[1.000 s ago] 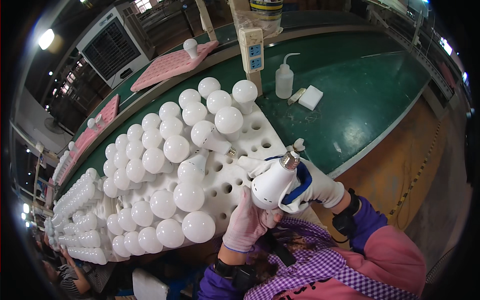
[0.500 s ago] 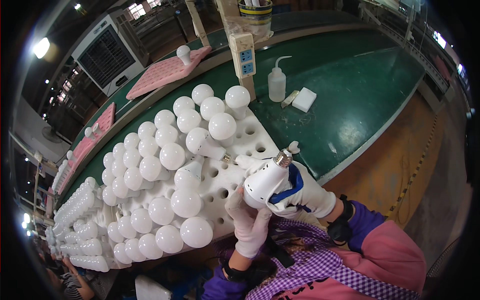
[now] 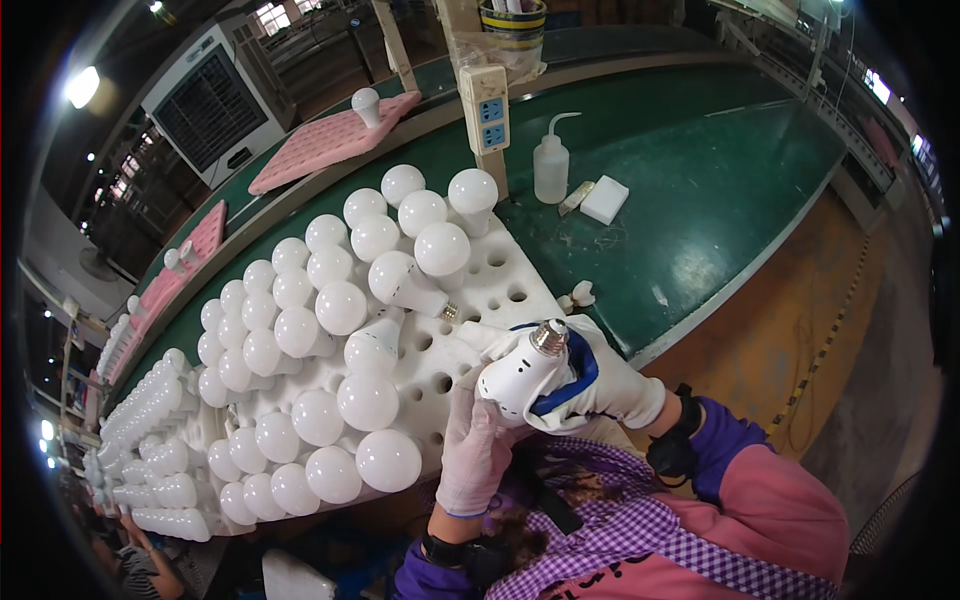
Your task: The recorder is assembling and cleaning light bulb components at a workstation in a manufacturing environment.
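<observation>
A white light bulb (image 3: 513, 380) is held between my two gloved hands, its metal screw base up and tilted to the right. My left hand (image 3: 474, 450) closes around the lower, rounded end. Wrapped over the bulb's right side is a white cloth with a blue edge (image 3: 580, 385), which my right hand (image 3: 625, 392) presses against it. The fingertips of the right hand are partly hidden by the cloth. Just beyond, a white foam tray (image 3: 482, 330) with round holes carries rows of bulbs, mostly dome up. One bulb (image 3: 408, 284) lies tilted, its screw base toward my hands.
On the green table (image 3: 690, 230) stand a squeeze bottle (image 3: 551, 170) and a small white block (image 3: 605, 200). A post carries a socket strip (image 3: 485, 110). A pink foam tray (image 3: 325, 145) with one upright bulb lies across the rail. More bulb-filled trays run off left.
The held bulb has shifted slightly left and turned about its length, so different dark marks face me. My left fingers have moved around its lower end. The cloth has bunched differently.
</observation>
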Tool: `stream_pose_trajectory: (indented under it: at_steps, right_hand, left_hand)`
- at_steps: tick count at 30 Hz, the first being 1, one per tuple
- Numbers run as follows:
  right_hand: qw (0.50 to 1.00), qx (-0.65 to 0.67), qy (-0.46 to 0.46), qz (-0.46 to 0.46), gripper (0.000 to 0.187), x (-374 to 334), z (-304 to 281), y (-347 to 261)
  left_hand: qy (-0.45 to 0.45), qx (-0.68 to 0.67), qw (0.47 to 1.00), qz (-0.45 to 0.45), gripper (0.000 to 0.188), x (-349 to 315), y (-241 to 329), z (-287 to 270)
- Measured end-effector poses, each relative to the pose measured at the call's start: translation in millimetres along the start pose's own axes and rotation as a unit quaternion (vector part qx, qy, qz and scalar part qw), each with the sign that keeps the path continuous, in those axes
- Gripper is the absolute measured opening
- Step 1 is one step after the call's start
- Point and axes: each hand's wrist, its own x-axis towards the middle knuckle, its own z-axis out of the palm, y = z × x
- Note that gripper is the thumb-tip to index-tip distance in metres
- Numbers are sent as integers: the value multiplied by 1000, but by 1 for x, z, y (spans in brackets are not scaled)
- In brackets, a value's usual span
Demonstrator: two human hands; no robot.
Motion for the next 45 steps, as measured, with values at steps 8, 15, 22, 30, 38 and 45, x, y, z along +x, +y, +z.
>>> stream_pose_trajectory:
  at_steps: [8, 15, 22, 30, 38, 45]
  right_hand:
    - [944, 278, 6, 180, 46, -1, -17, -20]
    - [970, 206, 33, 128, 56, 7, -21, -17]
    - [971, 201, 9, 131, 56, 2, -2, -11]
    - [959, 244, 16, 145, 46, -2, 17, -21]
    - [940, 268, 37, 206, 45, -2, 15, -31]
    - [994, 110, 7, 11, 47, 9, 18, 0]
  left_hand:
    - [63, 31, 998, -3, 61, -6, 1, 3]
    - [14, -174, 981, -86, 53, -1, -6, -9]
    - [2, -106, 994, -25, 64, -3, -4, 0]
    - [78, 308, 926, 203, 70, -4, -22, -15]
    - [80, -15, 993, 84, 55, -2, -11, -5]
    - [-30, -140, 990, -2, 61, -2, -6, -19]
